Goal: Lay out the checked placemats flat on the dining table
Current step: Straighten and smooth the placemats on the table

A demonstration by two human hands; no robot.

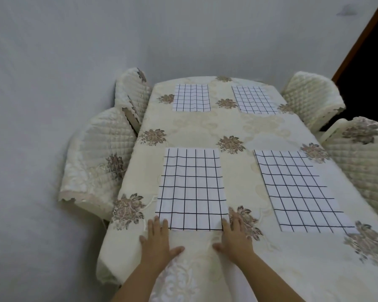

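Several white placemats with a black check lie flat on the cream floral tablecloth of the dining table [231,131]. The near-left placemat [192,190] is in front of me. My left hand [156,243] lies flat with straight fingers touching its near-left corner. My right hand [236,236] lies flat at its near-right corner, fingers spread over the cloth beside the mat. The near-right placemat [301,192], the far-left placemat [191,98] and the far-right placemat [254,100] lie untouched.
Quilted cream chairs stand around the table: two on the left [96,158] [132,94] and two on the right [312,101] [362,153]. A grey wall runs behind and to the left. A dark doorway [371,68] is at the far right.
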